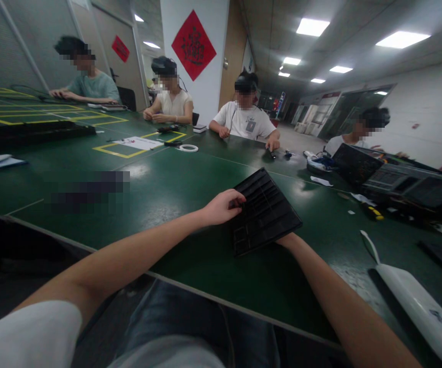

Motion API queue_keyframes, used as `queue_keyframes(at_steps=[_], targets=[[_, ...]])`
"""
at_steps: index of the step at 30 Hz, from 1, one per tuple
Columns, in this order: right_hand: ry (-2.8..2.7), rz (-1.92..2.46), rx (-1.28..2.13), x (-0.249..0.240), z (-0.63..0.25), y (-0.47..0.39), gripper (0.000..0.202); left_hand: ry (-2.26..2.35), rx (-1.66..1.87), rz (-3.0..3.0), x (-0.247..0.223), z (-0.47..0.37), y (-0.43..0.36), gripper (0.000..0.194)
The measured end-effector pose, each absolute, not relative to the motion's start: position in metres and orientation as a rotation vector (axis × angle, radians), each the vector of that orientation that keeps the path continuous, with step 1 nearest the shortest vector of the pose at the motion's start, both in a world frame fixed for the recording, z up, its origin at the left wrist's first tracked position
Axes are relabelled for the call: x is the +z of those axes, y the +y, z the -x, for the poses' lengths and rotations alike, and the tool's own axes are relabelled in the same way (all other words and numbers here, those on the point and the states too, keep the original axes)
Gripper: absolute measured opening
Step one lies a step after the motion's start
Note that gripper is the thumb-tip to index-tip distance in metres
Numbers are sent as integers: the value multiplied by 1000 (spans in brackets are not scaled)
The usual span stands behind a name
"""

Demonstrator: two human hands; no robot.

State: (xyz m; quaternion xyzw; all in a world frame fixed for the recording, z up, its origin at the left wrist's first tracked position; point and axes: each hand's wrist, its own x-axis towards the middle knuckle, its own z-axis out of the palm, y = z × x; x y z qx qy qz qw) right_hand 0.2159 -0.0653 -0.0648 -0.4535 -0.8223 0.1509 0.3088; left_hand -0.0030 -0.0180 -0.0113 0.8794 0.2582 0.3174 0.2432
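A thin black panel (269, 207), with ridges and rectangular compartments like a tray, is tilted above the table in front of me. My right hand (290, 240) holds it from below at its lower right edge, most of the fingers hidden behind it. At the panel's left side is my left hand (224, 207), its fingers bent and thumb and fingertips close together over the surface. Whether anything small sits between those fingertips is too blurred to make out.
The green table (175, 184) spreads before me. A white elongated case with a strap (416, 301) lies at right, near computer hardware (408, 179). A roll of white tape (188, 148) and a paper sheet (138, 143) lie farther off. Several people sit around the table.
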Motion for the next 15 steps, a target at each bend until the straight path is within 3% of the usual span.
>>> queue_keyframes(at_steps=[9,15], targets=[[-2127,1213,444,-62,-215,-69,62,680,845,-2521,-7,5,-19,10],[-2157,1108,503,-41,-200,-77,57,831,838,-1429,-2,5,-9,11]])
